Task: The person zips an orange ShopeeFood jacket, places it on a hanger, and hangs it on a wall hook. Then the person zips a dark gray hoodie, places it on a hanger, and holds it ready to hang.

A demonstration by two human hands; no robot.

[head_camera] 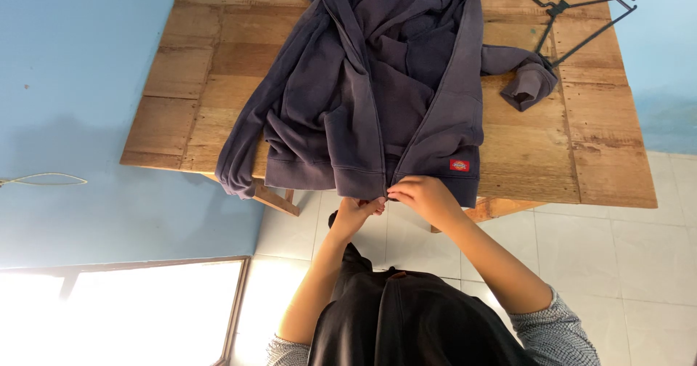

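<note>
Two bare hands pinch the bottom hem of a dark navy zip-front fleece jacket [377,97] spread on a wooden plank table [581,155].

The left hand [357,212] is curled closed, its fingertips gripping the lower end of the jacket's left front panel at the table's near edge; the right hand [425,195] is likewise closed in a pinch on the bottom of the right front panel, just beside a small red label [459,165]. The two hands meet at the foot of the zip opening, touching or nearly so. The jacket lies open and rumpled, one sleeve hanging over the table's left edge, the other cuff lying near a black wire clothes hanger [581,21] at the far right corner.
</note>
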